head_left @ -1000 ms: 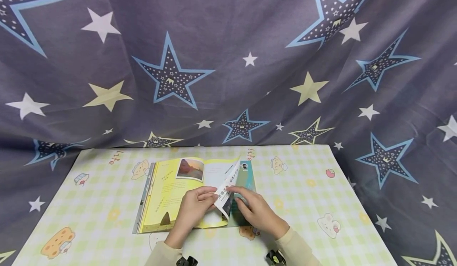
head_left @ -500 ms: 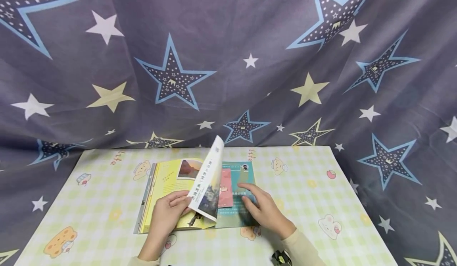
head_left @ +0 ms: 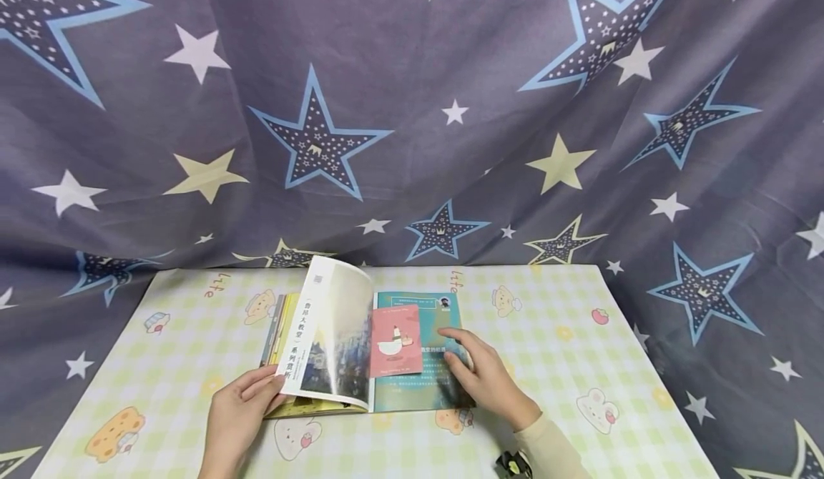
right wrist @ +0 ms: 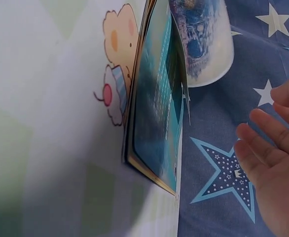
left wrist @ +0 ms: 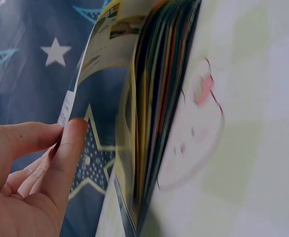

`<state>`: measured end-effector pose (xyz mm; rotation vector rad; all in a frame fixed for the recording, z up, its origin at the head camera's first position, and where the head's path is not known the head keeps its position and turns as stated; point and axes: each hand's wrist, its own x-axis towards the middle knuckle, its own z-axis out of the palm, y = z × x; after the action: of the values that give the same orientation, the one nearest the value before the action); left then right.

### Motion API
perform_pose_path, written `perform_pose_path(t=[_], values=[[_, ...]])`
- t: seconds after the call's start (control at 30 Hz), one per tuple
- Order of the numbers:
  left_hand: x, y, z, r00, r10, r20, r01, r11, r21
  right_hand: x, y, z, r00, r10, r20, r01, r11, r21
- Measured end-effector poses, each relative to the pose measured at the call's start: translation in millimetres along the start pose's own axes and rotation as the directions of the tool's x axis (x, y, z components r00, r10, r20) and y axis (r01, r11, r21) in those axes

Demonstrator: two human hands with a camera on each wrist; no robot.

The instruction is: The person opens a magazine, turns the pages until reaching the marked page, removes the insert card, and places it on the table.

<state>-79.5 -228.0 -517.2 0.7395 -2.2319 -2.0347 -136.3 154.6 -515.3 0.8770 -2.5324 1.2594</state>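
Observation:
An open book [head_left: 421,393] lies on the table, its right page teal with small print. A pink card [head_left: 399,339] with a white figure on it rests on that page near the spine. My left hand [head_left: 241,411] pinches the edge of a raised page [head_left: 335,343] printed with a painting and a column of characters; in the left wrist view thumb and finger meet on this page's edge. Over the right side of the teal page hovers my right hand [head_left: 483,375], fingers relaxed and holding nothing, as the right wrist view also shows.
The table [head_left: 534,364] has a green checked cover with cartoon prints. Behind it hangs a dark curtain [head_left: 412,143] patterned with stars.
My left hand has carried the page over from right to left, uncovering the pink card and teal page. My right hand has let go of the page and shifted slightly right.

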Motion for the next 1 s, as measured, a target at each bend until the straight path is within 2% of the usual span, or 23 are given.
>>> perform_pose_path(t=[0.13, 0.33, 0.53, 0.7, 0.9, 1.0], values=[[-0.4, -6.4, -7.9, 1.000, -0.010, -0.026, 0.011, 0.999, 0.033, -1, 1, -1, 1.000, 0.002, -0.004, -0.002, 1.000, -0.002], [-1.9, -11.9, -14.9, 0.999, -0.006, -0.042, 0.013, 0.984, 0.180, -1, 2, -1, 1.000, 0.011, -0.007, -0.011, 1.000, -0.011], [-4.3, -13.1, -21.9, 1.000, 0.010, -0.020, -0.003, 0.937, 0.351, -1, 2, -2, 1.000, 0.002, -0.009, -0.002, 1.000, -0.013], [-3.3, -14.4, -18.1, 0.997, 0.069, -0.038, -0.047, 0.909, 0.413, -1, 2, -2, 1.000, 0.014, 0.000, -0.014, 1.000, -0.008], [-3.8, -13.7, -7.0, 0.981, 0.177, -0.075, -0.125, 0.883, 0.453, -1, 3, -2, 1.000, 0.000, -0.003, 0.000, 1.000, -0.020], [-5.0, -11.7, -2.4, 0.973, 0.223, -0.053, -0.167, 0.848, 0.503, 0, 4, -1, 1.000, -0.007, -0.013, 0.007, 1.000, -0.018]])
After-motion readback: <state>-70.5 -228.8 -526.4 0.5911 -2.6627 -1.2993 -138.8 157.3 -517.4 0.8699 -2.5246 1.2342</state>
